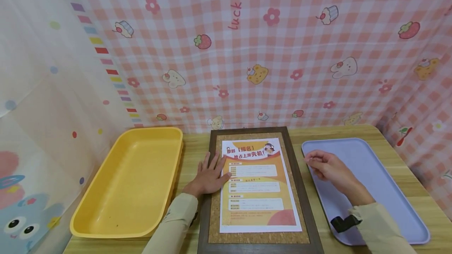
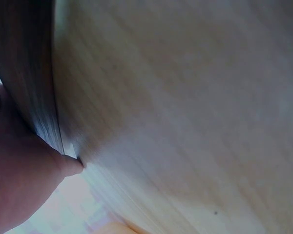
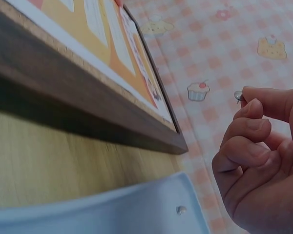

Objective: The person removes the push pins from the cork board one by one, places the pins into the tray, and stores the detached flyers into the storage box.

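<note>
A cork board (image 1: pixel 215 236) in a dark wooden frame lies on the table with a printed orange-and-white poster (image 1: pixel 261 216) on it. My left hand (image 1: pixel 208 176) rests with spread fingers across the frame's left side, fingertips on the poster's left edge. Over the purple tray's left part is my right hand (image 1: pixel 330 167), thumb and forefinger pinching a small silver thumbtack (image 3: pixel 239 95), its point showing below the head. Another silver thumbtack (image 3: pixel 181 210) lies in the tray (image 3: pixel 107 204). Small pin heads show near the poster's top corners.
A deep yellow tray (image 1: pixel 130 183) stands left of the board. The purple tray (image 1: pixel 381 191) sits on the right, under my right forearm, where a black strap (image 1: pixel 344 223) hangs at the cuff. A pink checked cloth (image 1: pixel 226 54) hangs behind the table.
</note>
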`<control>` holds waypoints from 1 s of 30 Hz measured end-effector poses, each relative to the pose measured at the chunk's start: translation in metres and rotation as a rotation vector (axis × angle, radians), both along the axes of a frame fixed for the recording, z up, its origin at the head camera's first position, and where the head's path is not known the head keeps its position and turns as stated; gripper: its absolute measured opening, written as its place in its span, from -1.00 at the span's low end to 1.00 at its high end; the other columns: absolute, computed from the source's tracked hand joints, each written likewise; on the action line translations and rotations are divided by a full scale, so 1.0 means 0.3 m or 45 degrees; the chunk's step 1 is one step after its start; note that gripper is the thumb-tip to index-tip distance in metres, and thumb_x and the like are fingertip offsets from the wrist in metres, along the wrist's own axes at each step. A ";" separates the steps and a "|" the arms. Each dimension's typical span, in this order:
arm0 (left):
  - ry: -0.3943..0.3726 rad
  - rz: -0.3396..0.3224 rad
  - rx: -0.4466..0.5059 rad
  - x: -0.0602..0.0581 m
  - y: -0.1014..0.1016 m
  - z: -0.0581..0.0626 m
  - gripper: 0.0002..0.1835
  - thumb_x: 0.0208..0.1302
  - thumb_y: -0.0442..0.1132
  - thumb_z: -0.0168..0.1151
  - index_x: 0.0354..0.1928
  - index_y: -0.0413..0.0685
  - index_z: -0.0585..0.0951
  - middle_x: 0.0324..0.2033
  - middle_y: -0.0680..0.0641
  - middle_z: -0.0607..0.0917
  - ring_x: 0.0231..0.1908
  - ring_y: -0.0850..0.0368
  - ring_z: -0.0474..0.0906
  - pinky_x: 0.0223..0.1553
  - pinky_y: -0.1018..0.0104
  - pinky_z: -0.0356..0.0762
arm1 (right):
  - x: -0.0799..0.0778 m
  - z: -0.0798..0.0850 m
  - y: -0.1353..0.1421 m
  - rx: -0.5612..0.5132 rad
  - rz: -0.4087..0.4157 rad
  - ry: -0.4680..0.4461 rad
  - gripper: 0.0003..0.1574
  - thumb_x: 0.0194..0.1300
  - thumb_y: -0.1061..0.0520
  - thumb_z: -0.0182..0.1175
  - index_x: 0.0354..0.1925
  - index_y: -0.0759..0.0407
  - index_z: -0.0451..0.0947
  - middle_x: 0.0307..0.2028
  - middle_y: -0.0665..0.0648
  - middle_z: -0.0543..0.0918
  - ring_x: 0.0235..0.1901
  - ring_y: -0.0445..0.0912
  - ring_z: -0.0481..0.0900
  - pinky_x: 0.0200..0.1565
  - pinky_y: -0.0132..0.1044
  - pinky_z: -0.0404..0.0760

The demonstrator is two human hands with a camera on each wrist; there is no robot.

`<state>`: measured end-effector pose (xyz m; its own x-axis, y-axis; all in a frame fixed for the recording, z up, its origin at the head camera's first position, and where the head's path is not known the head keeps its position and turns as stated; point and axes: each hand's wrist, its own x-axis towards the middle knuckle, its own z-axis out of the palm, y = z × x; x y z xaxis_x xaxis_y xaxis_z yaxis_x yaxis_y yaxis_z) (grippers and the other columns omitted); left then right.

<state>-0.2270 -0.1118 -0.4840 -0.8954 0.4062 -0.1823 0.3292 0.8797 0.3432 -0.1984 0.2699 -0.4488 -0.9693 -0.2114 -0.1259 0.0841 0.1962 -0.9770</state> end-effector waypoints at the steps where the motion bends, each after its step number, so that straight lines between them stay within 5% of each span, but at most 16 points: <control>1: 0.000 0.001 0.004 0.000 -0.001 -0.001 -0.28 0.41 0.20 -0.27 0.48 0.09 -0.11 0.46 -0.10 -0.23 0.41 -0.20 -0.50 0.30 -0.28 -0.34 | -0.001 -0.002 0.005 0.004 -0.007 -0.004 -0.83 0.38 0.07 0.06 -0.26 0.15 0.46 -0.65 -0.06 0.32 -0.70 -0.26 0.19 -0.67 -0.36 0.18; 30: -0.011 -0.001 0.024 -0.001 -0.004 -0.009 -0.28 0.42 0.19 -0.25 0.48 0.09 -0.11 0.46 -0.11 -0.18 0.41 -0.21 -0.49 0.29 -0.29 -0.34 | -0.028 -0.069 0.125 0.165 -0.225 -0.062 -0.64 0.38 0.00 0.05 -0.12 0.30 0.47 -0.62 -0.07 0.37 -0.64 -0.23 0.29 -0.60 -0.31 0.28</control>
